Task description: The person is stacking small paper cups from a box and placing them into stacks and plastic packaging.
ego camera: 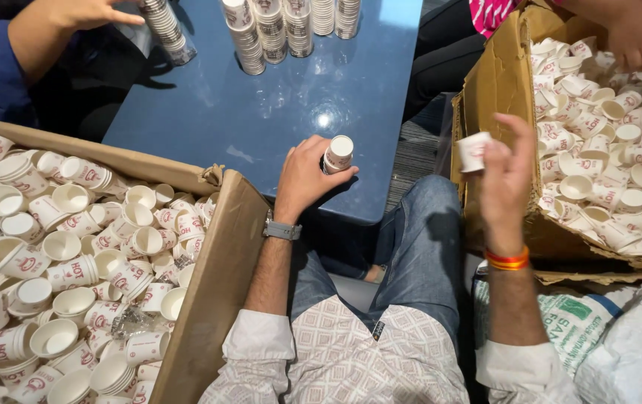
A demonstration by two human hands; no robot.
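While the left hand [304, 178] gripped a short cup stack [338, 153] upright at the blue table's [261, 112] near edge, the right hand [504, 176] pinched a single paper cup [474, 152], on its side, just right of that stack. Loose cups filled the cardboard box [209, 299] at left and another box [497, 82] at right.

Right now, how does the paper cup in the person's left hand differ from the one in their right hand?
The left hand grips a short stack of cups resting over the blue table; the right hand pinches a single cup in the air beside the right cardboard box. The stack stands roughly upright, bottom up; the single cup lies tilted sideways. Both are small white paper cups with red print.
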